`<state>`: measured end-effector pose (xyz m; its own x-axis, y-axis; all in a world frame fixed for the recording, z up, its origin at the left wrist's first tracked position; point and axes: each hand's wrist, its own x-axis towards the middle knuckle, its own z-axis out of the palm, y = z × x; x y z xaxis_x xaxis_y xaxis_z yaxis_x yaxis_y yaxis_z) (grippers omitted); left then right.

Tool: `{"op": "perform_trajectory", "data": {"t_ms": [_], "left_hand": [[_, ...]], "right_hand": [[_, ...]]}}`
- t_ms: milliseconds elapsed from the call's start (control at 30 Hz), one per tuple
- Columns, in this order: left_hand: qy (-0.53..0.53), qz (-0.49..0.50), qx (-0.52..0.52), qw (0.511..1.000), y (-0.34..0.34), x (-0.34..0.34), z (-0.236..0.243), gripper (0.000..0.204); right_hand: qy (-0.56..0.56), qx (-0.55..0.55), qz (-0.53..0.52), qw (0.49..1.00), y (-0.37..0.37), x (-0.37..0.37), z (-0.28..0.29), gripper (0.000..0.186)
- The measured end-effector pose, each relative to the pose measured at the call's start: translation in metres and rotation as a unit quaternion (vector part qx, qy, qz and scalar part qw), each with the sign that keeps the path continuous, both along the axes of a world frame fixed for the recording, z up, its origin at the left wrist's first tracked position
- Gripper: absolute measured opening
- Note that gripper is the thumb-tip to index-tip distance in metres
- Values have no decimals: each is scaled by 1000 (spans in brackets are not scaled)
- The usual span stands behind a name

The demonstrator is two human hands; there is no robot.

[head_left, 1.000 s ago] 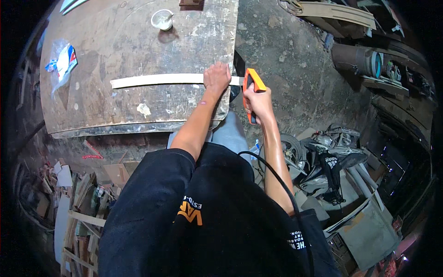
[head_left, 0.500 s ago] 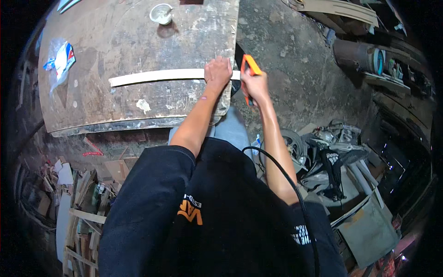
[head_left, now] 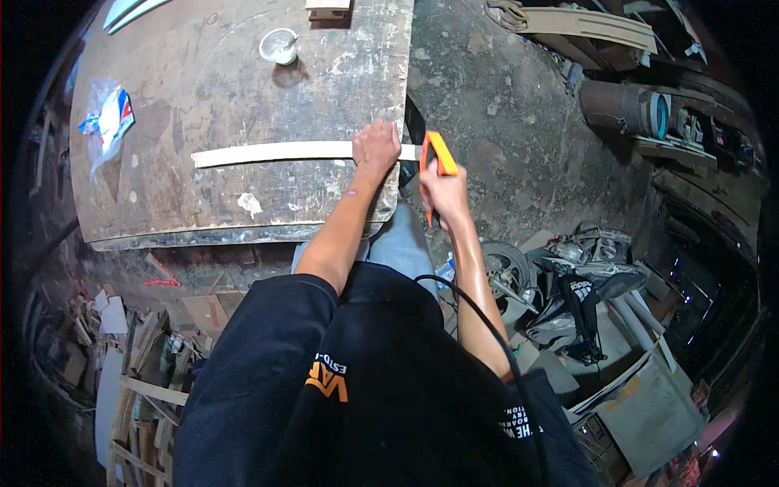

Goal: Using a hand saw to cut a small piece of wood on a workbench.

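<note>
A long pale wooden strip (head_left: 272,152) lies across the worn wooden tabletop (head_left: 195,195), its right end jutting past the table's right edge. My left hand (head_left: 377,149) is closed over the strip close to that edge and presses it down. Just off the edge, my right hand (head_left: 444,191) grips a handsaw by its orange-and-black handle (head_left: 439,154). Part of the dark saw blade (head_left: 415,122) shows beside the table, at the strip's overhanging end. Where the teeth meet the wood cannot be made out.
A white cup (head_left: 279,46) stands on the table's far part, near a small wooden block (head_left: 328,11). To the left lies a crumpled plastic bag (head_left: 109,122). Wood scraps (head_left: 150,381) are piled at lower left; bags and clutter (head_left: 584,284) fill the right floor. A black cable (head_left: 487,300) crosses my right arm.
The table and both hands sit slightly lower in the picture. My right hand and the saw handle have shifted back toward me relative to the strip; my left hand keeps its hold.
</note>
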<state>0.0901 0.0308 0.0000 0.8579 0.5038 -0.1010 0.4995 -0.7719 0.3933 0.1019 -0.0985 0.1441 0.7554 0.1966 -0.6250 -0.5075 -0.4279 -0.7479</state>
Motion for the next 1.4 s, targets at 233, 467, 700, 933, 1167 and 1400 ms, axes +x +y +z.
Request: {"op": "perform_trajectory", "data": {"t_ms": [233,467,700,933,1167,1400], "left_hand": [[-30,-19,6,999,-3,5,-1,30],[-48,-16,-11,999,-9,2,-3,32],[-42,7,3,999,-4,4,-13,34],[-3,-3,24,1000,-3,-5,-18,34],[-5,-4,17,1000,-7,6,-9,34],[-16,-5,37,999,-4,0,-8,31]], "right_hand": [[-41,-31,4,999,11,23,-39,18],[36,59,-33,997,-3,27,-18,21],[58,21,-50,997,-6,8,15,20],[-14,-6,-9,1000,1,2,-7,24],[104,78,-40,991,8,40,18,12],[45,-26,-25,998,-4,-13,17,31]]}}
